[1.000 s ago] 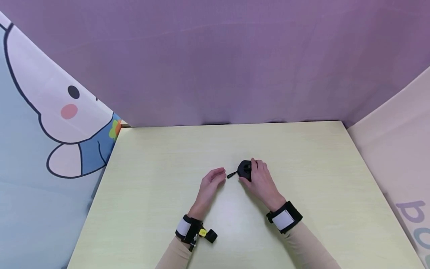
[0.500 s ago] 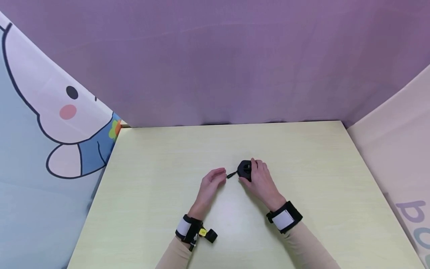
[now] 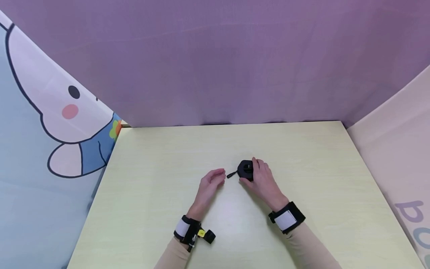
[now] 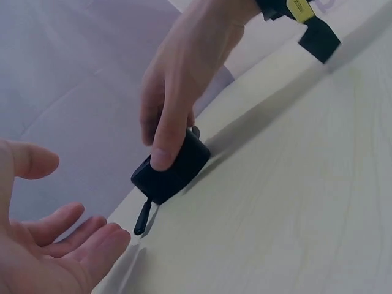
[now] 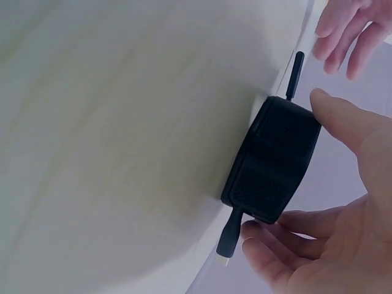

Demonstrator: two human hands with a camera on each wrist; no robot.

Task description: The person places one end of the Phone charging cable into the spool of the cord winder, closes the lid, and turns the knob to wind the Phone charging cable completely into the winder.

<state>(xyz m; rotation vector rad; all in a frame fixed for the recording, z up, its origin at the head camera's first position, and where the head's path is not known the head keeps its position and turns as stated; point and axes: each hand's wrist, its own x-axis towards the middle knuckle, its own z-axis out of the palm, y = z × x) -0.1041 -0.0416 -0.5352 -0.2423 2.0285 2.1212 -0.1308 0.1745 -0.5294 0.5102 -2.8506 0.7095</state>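
A black, chunky cable reel (image 3: 245, 170) with angular sides is close over the table near its middle. Thumb and fingers of my right hand (image 3: 264, 185) pinch it from opposite edges. In the right wrist view a short plug (image 5: 229, 236) with a pale metal tip sticks out by the fingertips of the reel (image 5: 272, 159). From its opposite end a slim black lead end (image 5: 295, 75) points toward my left hand (image 5: 355, 30). Relaxed and holding nothing, that left hand (image 4: 55, 257) has its fingertips just beside this lead end (image 4: 142, 218).
The pale wooden table (image 3: 151, 160) reaches back to a purple cloth (image 3: 215, 67). A cartoon-printed cloth (image 3: 77, 112) hangs at the left and a pale lettered one (image 3: 396, 149) at the right. A small black camera (image 3: 209, 236) juts from the left wristband (image 3: 186, 231).
My right hand and wristband have shifted slightly to the right, and the reel a touch with them. The left wrist has drifted a little left.
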